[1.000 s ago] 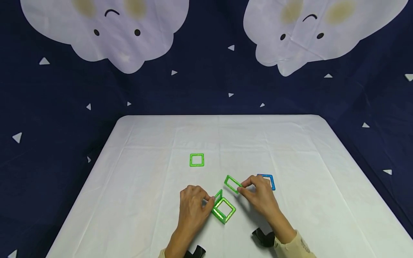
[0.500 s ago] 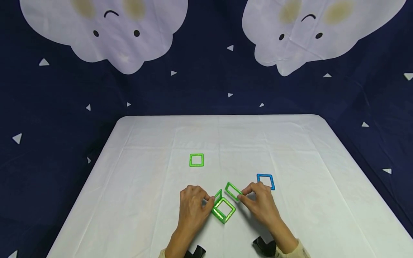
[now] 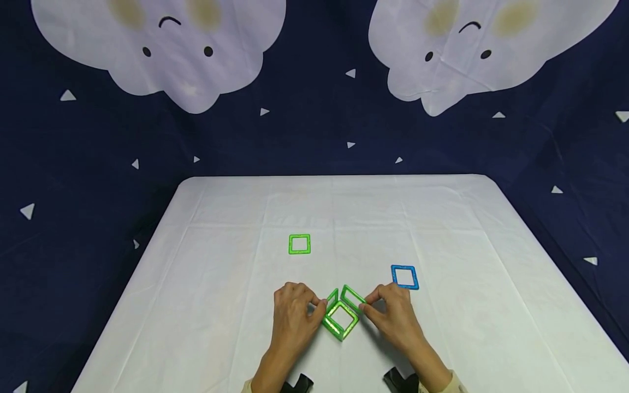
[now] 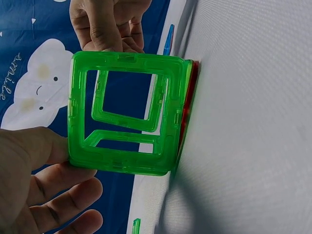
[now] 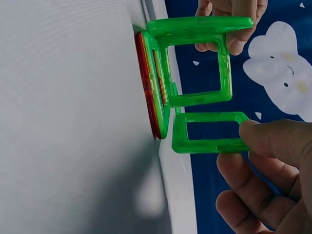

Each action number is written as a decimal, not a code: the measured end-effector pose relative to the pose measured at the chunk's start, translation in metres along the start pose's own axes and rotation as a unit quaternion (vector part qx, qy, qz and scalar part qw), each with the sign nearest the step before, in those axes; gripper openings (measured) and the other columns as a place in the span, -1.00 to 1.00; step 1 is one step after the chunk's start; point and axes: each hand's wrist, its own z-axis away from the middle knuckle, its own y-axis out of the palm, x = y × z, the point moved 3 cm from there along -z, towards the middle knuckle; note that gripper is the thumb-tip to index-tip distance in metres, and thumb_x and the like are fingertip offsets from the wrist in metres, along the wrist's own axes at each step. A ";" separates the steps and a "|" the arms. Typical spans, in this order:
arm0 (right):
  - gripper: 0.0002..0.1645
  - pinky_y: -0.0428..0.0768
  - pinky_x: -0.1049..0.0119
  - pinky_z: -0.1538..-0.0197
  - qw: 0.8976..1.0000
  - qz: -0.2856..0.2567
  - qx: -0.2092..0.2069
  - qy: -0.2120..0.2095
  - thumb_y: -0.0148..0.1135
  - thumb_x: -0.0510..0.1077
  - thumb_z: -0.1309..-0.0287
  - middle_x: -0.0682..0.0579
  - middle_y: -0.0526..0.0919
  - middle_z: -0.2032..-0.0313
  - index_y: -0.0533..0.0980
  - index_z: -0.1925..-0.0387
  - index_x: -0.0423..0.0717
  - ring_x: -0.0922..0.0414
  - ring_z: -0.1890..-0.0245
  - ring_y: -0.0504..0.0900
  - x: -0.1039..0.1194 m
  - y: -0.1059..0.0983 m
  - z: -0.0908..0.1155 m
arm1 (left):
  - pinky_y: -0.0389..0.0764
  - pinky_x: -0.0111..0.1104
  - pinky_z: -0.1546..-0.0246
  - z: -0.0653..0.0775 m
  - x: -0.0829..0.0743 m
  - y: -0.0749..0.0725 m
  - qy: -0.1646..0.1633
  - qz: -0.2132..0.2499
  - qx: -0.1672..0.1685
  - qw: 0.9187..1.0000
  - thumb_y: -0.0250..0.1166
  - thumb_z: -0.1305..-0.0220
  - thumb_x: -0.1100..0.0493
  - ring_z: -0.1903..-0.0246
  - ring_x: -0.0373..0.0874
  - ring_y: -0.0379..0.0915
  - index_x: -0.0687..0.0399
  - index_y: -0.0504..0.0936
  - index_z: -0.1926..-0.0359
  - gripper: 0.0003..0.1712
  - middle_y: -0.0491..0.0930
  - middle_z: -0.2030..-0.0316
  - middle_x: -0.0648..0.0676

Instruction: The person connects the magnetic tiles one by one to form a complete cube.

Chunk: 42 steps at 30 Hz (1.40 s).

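My left hand (image 3: 297,314) pinches the corner of a small build of green square magnetic tiles (image 3: 331,328) on the white table. Two of its open-framed tiles stand upright at an angle to each other, on a flat green tile with a red layer (image 5: 146,87) under it. My right hand (image 3: 395,312) pinches another green square tile (image 5: 209,146) between thumb and fingers. Upright and slightly tilted, this tile is at the build's back right edge, and the right wrist view shows a narrow gap between it and the base.
A loose green square tile (image 3: 300,251) lies flat farther back on the white tabletop (image 3: 221,262). Just behind my right hand lies a blue square tile (image 3: 404,267). Black wrist gear (image 3: 400,379) sits at each wrist. A dark blue cloth (image 3: 314,136) with clouds hangs behind the table.
My right hand has brought its green tile down and nearer to the build, uncovering more of the blue tile. The left hand and the build have stayed in place.
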 end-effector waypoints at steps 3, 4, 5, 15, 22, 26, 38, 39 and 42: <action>-0.65 0.26 0.28 0.16 1.000 0.004 -0.010 -0.013 0.56 -0.25 0.39 0.22 0.54 0.50 0.52 0.62 0.13 0.27 0.34 0.39 0.000 0.001 0.001 | 0.34 -0.19 0.12 0.000 0.000 0.000 0.002 0.001 -0.002 1.000 0.45 0.14 0.09 0.37 -0.22 0.40 -0.06 0.58 0.75 -0.77 0.53 0.62 -0.13; -0.65 0.26 0.29 0.16 1.000 0.005 -0.013 -0.019 0.57 -0.25 0.40 0.23 0.53 0.50 0.52 0.62 0.13 0.28 0.35 0.39 0.001 0.001 0.002 | 0.34 -0.19 0.12 0.000 0.000 0.000 0.002 0.002 -0.002 1.000 0.45 0.14 0.09 0.37 -0.22 0.40 -0.06 0.59 0.75 -0.77 0.53 0.62 -0.13; -0.64 0.26 0.29 0.16 1.000 0.006 -0.017 -0.025 0.57 -0.26 0.41 0.24 0.53 0.51 0.52 0.62 0.13 0.28 0.36 0.39 0.001 0.002 0.002 | 0.34 -0.19 0.12 0.000 0.000 0.000 0.002 0.002 -0.002 1.000 0.45 0.14 0.09 0.37 -0.22 0.40 -0.06 0.59 0.75 -0.77 0.53 0.62 -0.13; -0.61 0.26 0.32 0.18 0.998 -0.005 -0.025 -0.055 0.58 -0.26 0.46 0.32 0.55 0.53 0.53 0.58 0.15 0.22 0.41 0.43 0.001 0.005 0.005 | 0.35 -0.18 0.11 0.000 -0.001 0.001 -0.006 0.007 0.009 1.000 0.45 0.12 0.09 0.36 -0.23 0.41 -0.06 0.64 0.71 -0.81 0.54 0.61 -0.14; -0.60 0.26 0.33 0.17 0.997 -0.003 -0.025 -0.069 0.59 -0.26 0.46 0.32 0.55 0.53 0.53 0.56 0.13 0.24 0.43 0.45 0.000 0.006 0.005 | 0.37 -0.18 0.10 0.001 -0.003 0.001 0.000 0.007 0.021 1.000 0.46 0.09 0.08 0.34 -0.23 0.42 -0.07 0.66 0.66 -0.84 0.55 0.58 -0.13; -0.59 0.25 0.33 0.16 0.997 0.000 -0.025 -0.078 0.59 -0.26 0.46 0.33 0.56 0.54 0.52 0.55 0.12 0.25 0.45 0.44 -0.001 0.007 0.005 | 0.36 -0.19 0.11 0.001 -0.003 0.001 0.004 0.006 0.021 1.000 0.46 0.09 0.07 0.34 -0.23 0.41 -0.08 0.66 0.65 -0.84 0.56 0.57 -0.13; -0.61 0.22 0.30 0.15 0.995 0.016 -0.033 -0.092 0.58 -0.24 0.44 0.29 0.54 0.58 0.49 0.59 0.11 0.29 0.50 0.35 0.001 0.007 0.003 | 0.36 -0.19 0.11 0.001 -0.003 0.001 0.012 0.015 0.019 1.000 0.47 0.10 0.09 0.34 -0.24 0.41 -0.06 0.65 0.63 -0.85 0.56 0.57 -0.14; -0.61 0.22 0.30 0.15 0.995 0.017 -0.033 -0.094 0.58 -0.24 0.44 0.29 0.54 0.58 0.49 0.59 0.10 0.28 0.50 0.35 0.001 0.007 0.003 | 0.36 -0.19 0.11 0.001 -0.003 0.001 0.014 0.015 0.018 1.000 0.47 0.10 0.09 0.34 -0.24 0.41 -0.06 0.65 0.63 -0.85 0.56 0.57 -0.14; -0.60 0.22 0.28 0.15 0.994 0.019 -0.035 -0.101 0.58 -0.25 0.45 0.29 0.55 0.60 0.48 0.60 0.09 0.27 0.49 0.38 0.001 0.007 0.002 | 0.35 -0.21 0.12 0.001 -0.003 0.001 0.017 0.013 0.017 1.000 0.47 0.10 0.09 0.34 -0.24 0.41 -0.07 0.65 0.63 -0.84 0.56 0.58 -0.14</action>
